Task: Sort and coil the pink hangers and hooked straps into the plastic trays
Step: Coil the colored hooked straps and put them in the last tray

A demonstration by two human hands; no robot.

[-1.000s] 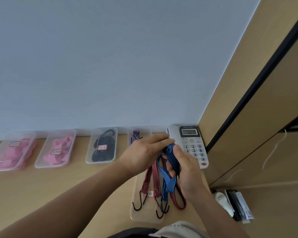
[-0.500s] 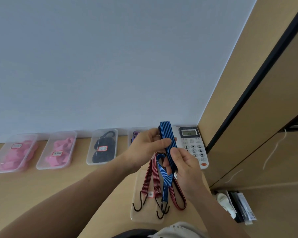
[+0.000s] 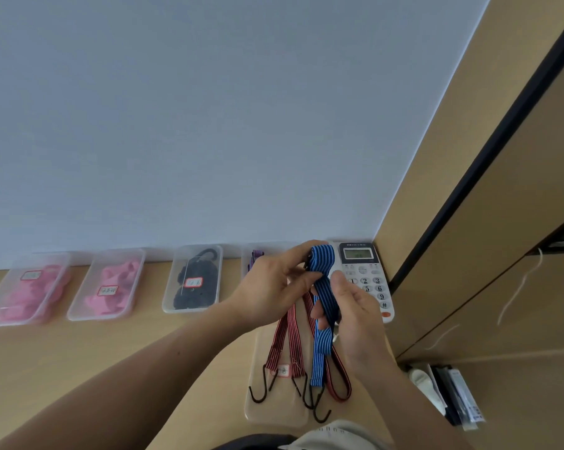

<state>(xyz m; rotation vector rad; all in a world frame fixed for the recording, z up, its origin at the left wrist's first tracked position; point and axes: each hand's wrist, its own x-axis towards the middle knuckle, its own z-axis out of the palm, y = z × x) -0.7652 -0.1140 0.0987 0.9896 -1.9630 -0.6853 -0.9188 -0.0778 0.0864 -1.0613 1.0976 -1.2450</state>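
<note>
Since 0.5 s ago little moved: left hand (image 3: 267, 287) and right hand (image 3: 355, 316) both pinch folded blue strap (image 3: 323, 287) above near tray (image 3: 258, 414).

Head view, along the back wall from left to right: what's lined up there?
Clear plastic tray of pink hangers → second clear tray of pink hangers → clear tray of black coiled straps → clear tray with a purple strap → white desk phone.

Four trays are lined along the wall at the back of the counter (image 3: 79, 368), with a telephone (image 3: 368, 277) set to their right in the corner. A fifth tray (image 3: 258, 414) is placed nearer, in front of the telephone, with hooked straps (image 3: 287, 345) laid in it.
</note>
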